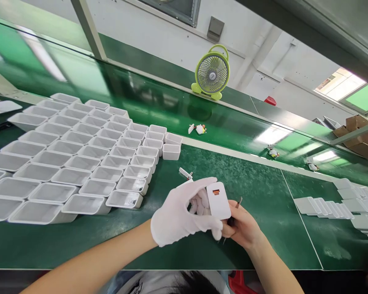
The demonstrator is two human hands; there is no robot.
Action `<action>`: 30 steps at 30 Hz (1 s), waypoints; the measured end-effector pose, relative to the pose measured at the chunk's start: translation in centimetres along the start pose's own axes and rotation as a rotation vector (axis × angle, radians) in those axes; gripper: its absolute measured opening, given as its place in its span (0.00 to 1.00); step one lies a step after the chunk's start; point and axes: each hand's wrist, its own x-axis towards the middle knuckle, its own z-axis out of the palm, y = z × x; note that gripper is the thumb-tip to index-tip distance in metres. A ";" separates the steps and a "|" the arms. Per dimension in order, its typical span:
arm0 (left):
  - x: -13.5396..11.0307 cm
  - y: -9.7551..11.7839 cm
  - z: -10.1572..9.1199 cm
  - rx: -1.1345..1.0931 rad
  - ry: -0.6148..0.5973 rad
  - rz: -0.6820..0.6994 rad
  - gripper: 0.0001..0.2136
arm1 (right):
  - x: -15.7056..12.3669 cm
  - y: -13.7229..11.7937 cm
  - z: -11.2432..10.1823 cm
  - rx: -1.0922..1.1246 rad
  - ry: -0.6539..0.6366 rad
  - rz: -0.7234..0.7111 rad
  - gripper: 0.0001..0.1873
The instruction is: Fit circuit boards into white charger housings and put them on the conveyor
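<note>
My left hand (184, 212), in a white glove, has its fingers wrapped round a white USB charger housing (220, 206). An orange-coloured port slot shows in the housing's upturned end. Behind and right of it, my bare right hand (243, 226) is closed with a thin dark metal tool (239, 202), apparently tweezers, in its fingers. Its fingertips are at the housing's right side, partly hidden by it. On the green bench (202, 255), just beyond my left hand, lies a small white part (185, 174) with a bit of red.
Rows of open white housings (99, 188) cover the left of the bench. White covers (323, 207) lie in rows at the right. Small white assemblies (200, 129) sit on the green belt (245, 134) behind. A lime-green fan (212, 74) stands on the ledge beyond.
</note>
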 end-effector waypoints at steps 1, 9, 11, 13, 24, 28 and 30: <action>0.3 -0.1 -0.1 0.109 0.044 0.039 0.32 | 0.3 -0.8 -0.6 -0.061 0.048 -0.018 0.30; 4.9 -1.9 -2.6 1.050 0.386 -0.158 0.25 | 10.6 -10.3 -10.5 -0.693 0.681 -0.163 0.17; 5.5 -2.4 -3.2 1.100 0.382 -0.177 0.25 | 13.7 -11.3 -12.1 -0.836 0.805 -0.123 0.14; 5.9 -2.8 -3.6 1.125 0.373 -0.165 0.24 | 15.9 -11.6 -13.0 -0.958 0.869 -0.073 0.16; 6.2 -3.6 -3.3 1.253 0.367 -0.127 0.15 | 20.6 -11.8 -6.8 -1.558 0.666 -0.298 0.21; 5.9 -3.4 -3.1 1.305 0.371 -0.090 0.13 | 26.1 -13.0 -3.7 -1.724 0.304 -0.295 0.21; 5.8 -3.3 -3.1 1.327 0.379 -0.071 0.12 | 28.5 -13.8 -2.7 -1.787 0.200 -0.260 0.20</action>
